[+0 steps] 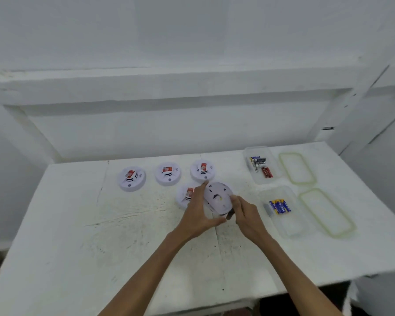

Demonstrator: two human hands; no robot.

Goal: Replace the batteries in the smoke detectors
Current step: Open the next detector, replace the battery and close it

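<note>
A person sits at a white, scratched desk (78,224) and both hands are in the middle of it. The left hand (198,210) holds a white smoke detector (218,197) up off the desk, turned over so its back faces up, with the fingers curled round its left side and the thumb under it. The right hand (244,213) is at the right side of this detector, and its curled fingers pinch a small dark thing (229,215) at the bottom edge, too blurry to name. Just behind the left hand lies another detector (184,195), partly hidden. Farther back, 3 more sit in a row, the left one (131,179), the middle one (168,174) and the right one (202,171), each with a red and white label on top. On the right side is a clear far box (258,179) with a mix of dark and red batteries (260,166) inside. Nearer is a clear near box (290,224) with blue and yellow batteries (279,206). Beside each box lies a lid with a green rim, the far lid (298,168) and the near lid (327,212)
</note>
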